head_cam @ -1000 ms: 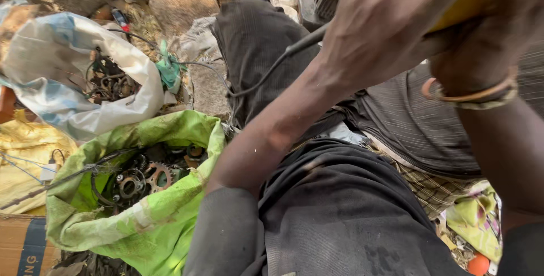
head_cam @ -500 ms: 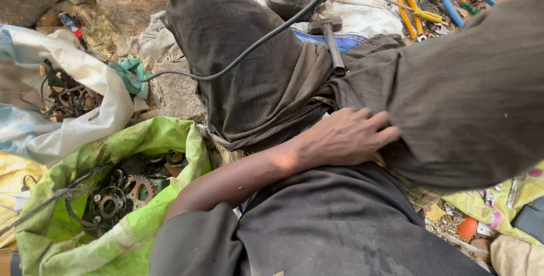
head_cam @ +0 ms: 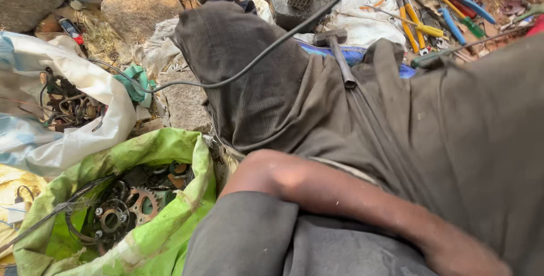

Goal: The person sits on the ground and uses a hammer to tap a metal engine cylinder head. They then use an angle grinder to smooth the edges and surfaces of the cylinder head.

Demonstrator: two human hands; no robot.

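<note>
Across the dark trousers [head_cam: 481,140], the left hand [head_cam: 464,259] has slid to the lower frame edge, its grip impossible to tell. 1 hammer [head_cam: 339,55] lies untouched over the knee, well apart.

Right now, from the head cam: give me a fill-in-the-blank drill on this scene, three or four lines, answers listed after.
1. The open sack holding sprockets and other metal parts is ____ in colour.
2. The hammer lies with its handle resting on a trouser ____.
3. A black ____ runs across the dark trousers toward the top of the picture.
4. The pliers among the tools at the top have ____ handles.

Missing words: green; leg; cable; yellow
</note>
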